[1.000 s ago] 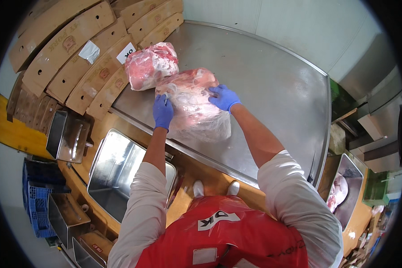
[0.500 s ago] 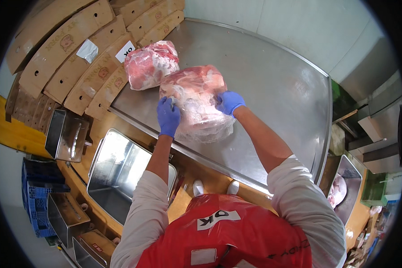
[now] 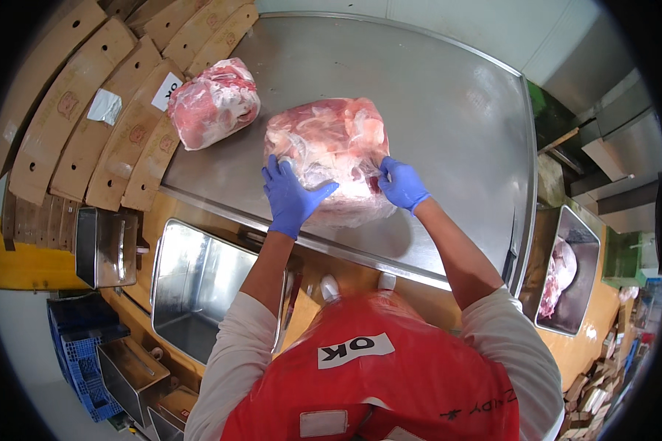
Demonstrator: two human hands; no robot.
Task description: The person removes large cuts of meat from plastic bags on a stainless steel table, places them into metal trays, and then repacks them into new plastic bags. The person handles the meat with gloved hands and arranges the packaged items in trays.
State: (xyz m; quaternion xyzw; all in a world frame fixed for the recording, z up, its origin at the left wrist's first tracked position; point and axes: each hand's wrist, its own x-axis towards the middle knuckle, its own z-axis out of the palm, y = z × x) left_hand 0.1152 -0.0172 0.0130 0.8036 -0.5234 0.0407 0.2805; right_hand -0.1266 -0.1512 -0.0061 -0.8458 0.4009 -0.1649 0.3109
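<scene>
A large block of raw meat (image 3: 324, 125) lies on the steel table (image 3: 449, 140) in front of me, with clear plastic wrap (image 3: 353, 209) bunched over its near side. My left hand (image 3: 291, 197), in a blue glove, rests on the near left of the block, its fingers and thumb spread apart. At the block's right edge my gloved right hand (image 3: 402, 184) pinches the plastic wrap between thumb and fingers. Another bare piece of raw meat (image 3: 215, 103) sits at the table's left edge, apart from the block.
Flattened cardboard boxes (image 3: 114, 154) are stacked along the left. Below the table's near edge stands a steel tub (image 3: 171, 275), with a smaller steel bin (image 3: 107, 246) beside it. On the right, another steel tub (image 3: 585, 264) holds meat. Blue crates (image 3: 88, 360) stand at lower left.
My left hand has opened from its grip on the wrap and spread out. More of the block shows bare on the right. The block and the other meat now lie farther apart.
</scene>
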